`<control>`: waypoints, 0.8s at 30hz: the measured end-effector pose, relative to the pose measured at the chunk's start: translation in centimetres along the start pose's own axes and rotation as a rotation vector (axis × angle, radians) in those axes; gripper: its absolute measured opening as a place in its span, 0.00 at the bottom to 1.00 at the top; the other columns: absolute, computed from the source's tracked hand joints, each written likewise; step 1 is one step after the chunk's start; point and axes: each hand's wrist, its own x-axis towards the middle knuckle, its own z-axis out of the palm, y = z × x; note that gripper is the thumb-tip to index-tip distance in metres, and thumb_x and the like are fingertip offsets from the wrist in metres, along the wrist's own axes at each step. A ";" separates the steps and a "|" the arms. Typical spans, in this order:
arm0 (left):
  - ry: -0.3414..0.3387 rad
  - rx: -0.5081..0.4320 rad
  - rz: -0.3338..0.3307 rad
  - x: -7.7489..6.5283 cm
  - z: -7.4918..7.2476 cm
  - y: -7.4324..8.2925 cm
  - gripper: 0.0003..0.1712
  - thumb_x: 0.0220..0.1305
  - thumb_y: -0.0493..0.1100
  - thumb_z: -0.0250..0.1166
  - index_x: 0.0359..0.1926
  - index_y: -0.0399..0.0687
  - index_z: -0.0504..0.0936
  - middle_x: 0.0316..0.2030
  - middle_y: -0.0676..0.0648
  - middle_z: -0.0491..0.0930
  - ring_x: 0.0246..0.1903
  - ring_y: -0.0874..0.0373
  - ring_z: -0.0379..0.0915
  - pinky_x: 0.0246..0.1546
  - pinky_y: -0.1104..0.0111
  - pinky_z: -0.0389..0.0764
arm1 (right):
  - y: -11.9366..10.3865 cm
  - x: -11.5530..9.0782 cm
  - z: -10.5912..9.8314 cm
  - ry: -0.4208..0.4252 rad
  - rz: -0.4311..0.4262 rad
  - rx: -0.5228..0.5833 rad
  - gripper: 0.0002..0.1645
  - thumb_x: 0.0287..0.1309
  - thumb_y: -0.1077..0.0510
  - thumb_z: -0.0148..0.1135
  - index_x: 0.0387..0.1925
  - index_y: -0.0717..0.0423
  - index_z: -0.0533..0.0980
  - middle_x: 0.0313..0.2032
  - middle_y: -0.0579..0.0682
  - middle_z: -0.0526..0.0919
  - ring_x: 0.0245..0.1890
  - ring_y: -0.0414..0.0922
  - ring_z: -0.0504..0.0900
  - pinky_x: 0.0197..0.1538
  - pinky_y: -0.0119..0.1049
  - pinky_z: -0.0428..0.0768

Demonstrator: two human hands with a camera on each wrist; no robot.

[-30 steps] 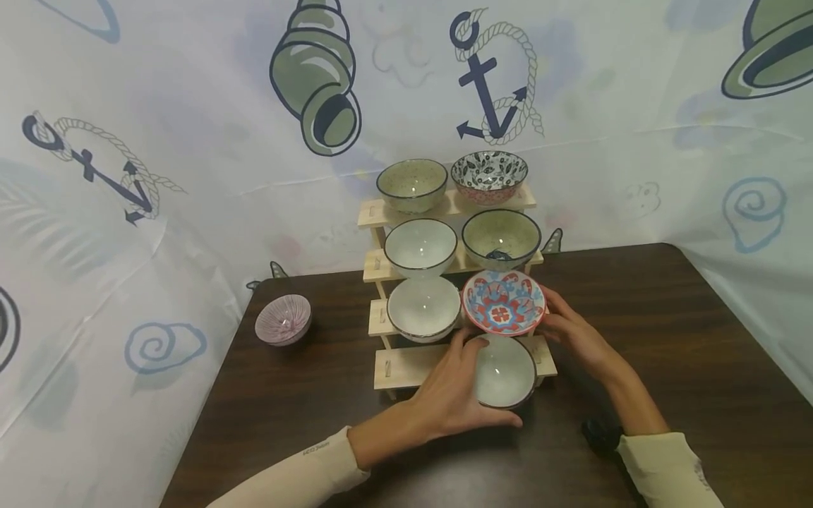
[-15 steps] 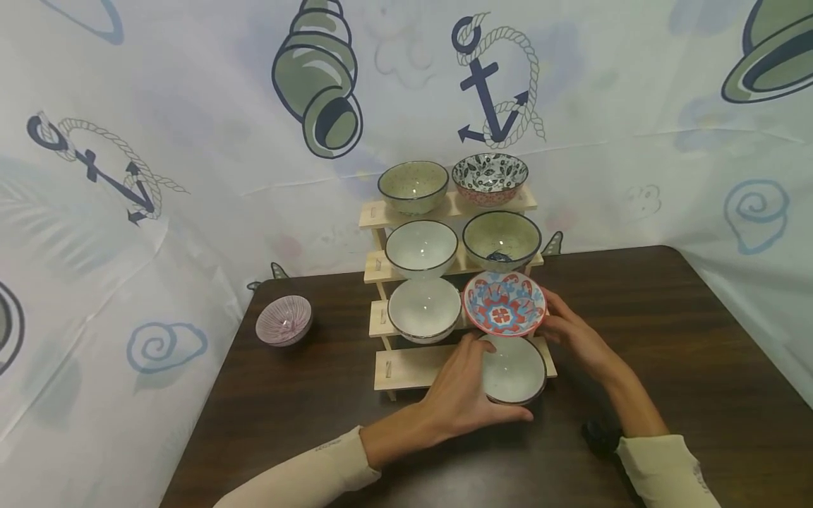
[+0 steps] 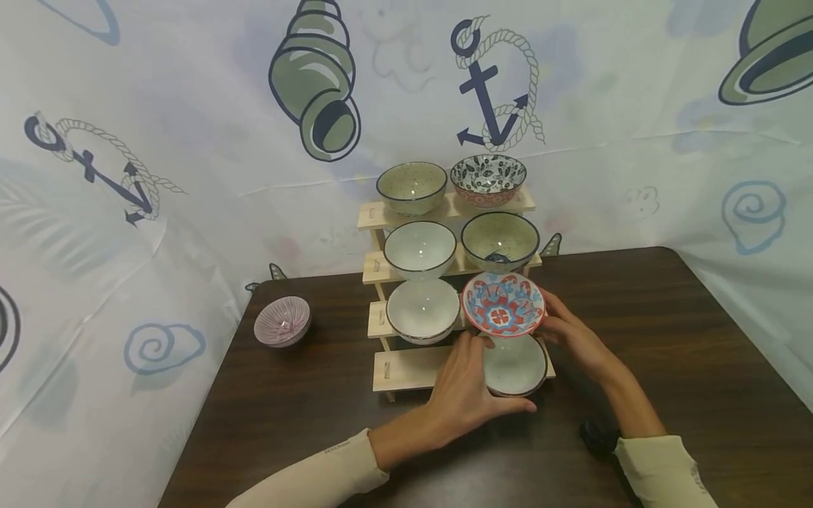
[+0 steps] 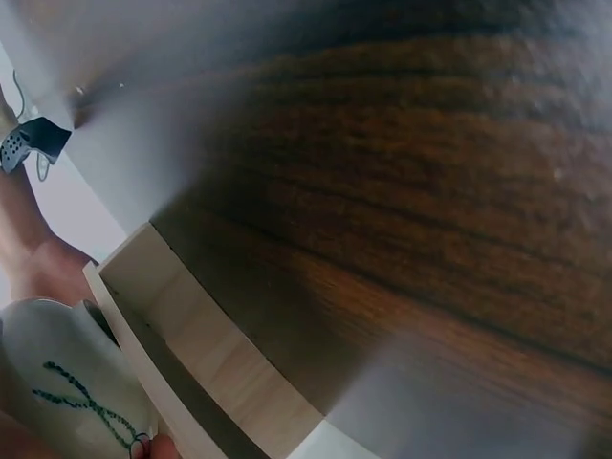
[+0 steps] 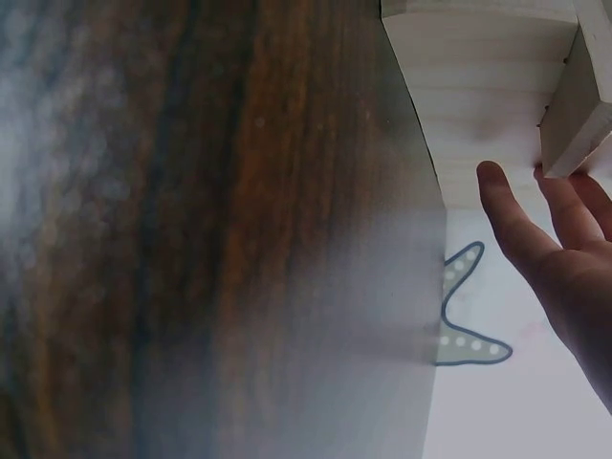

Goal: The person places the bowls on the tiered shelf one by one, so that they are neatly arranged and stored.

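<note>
My left hand (image 3: 462,389) grips a white bowl (image 3: 517,368) with a dark rim at the right of the lowest step of a wooden tiered stand (image 3: 401,370). Its thumb lies along the bowl's front and its fingers reach over the left rim. A green sprig pattern shows on this bowl's outside (image 4: 72,397) in the left wrist view. On the step above sits a red-and-blue flower-patterned bowl (image 3: 502,305), tilted forward, overlapping the white one. My right hand (image 3: 581,342) is at that bowl's right edge; its fairly straight fingers (image 5: 516,234) reach the stand's wooden end in the right wrist view.
Beside the patterned bowl sits another white bowl (image 3: 423,309). Higher steps hold a white bowl (image 3: 420,247), two green bowls (image 3: 500,238) and a black-leaf bowl (image 3: 489,176). A small pink striped bowl (image 3: 283,322) stands left on the dark table (image 3: 305,430).
My left hand has slid the white bowl rightward and slightly back along the lowest step. The right hand has stayed by the patterned bowl.
</note>
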 end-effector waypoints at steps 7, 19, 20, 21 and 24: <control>-0.014 0.013 0.021 -0.4 -0.2 -0.3 0.61 0.29 0.82 0.79 0.58 0.53 0.68 0.57 0.53 0.71 0.53 0.60 0.73 0.52 0.67 0.81 | 0.3 -0.1 0.1 -0.002 0.001 0.014 0.36 0.83 0.49 0.40 0.84 0.44 0.44 0.75 0.52 0.57 0.62 0.30 0.75 0.62 0.27 0.76; -0.095 0.044 0.017 -1.9 -2.0 -0.8 0.70 0.35 0.83 0.76 0.73 0.51 0.63 0.69 0.44 0.68 0.67 0.52 0.72 0.57 0.57 0.83 | 0.2 0.0 0.1 0.000 0.004 0.013 0.36 0.82 0.50 0.41 0.84 0.43 0.45 0.79 0.59 0.51 0.63 0.29 0.73 0.62 0.25 0.75; -0.106 0.046 0.015 -2.0 -2.2 -0.9 0.71 0.36 0.83 0.75 0.74 0.51 0.62 0.71 0.44 0.68 0.68 0.51 0.71 0.58 0.56 0.83 | 0.2 0.0 0.1 0.001 0.008 0.013 0.36 0.82 0.49 0.41 0.84 0.43 0.45 0.79 0.60 0.51 0.63 0.29 0.73 0.61 0.24 0.75; -0.116 0.049 0.014 -2.2 -2.4 -1.0 0.72 0.36 0.83 0.75 0.76 0.52 0.60 0.72 0.44 0.67 0.68 0.51 0.71 0.58 0.55 0.83 | 0.2 0.0 0.1 0.003 0.011 0.010 0.36 0.82 0.49 0.41 0.84 0.43 0.45 0.79 0.60 0.50 0.63 0.29 0.73 0.61 0.24 0.75; -0.127 0.059 0.022 -2.7 -2.9 -1.3 0.74 0.38 0.83 0.74 0.79 0.52 0.57 0.73 0.43 0.65 0.69 0.49 0.71 0.59 0.54 0.83 | 0.1 0.1 0.1 0.009 0.018 0.003 0.36 0.82 0.49 0.41 0.84 0.42 0.45 0.79 0.59 0.51 0.63 0.29 0.73 0.61 0.25 0.74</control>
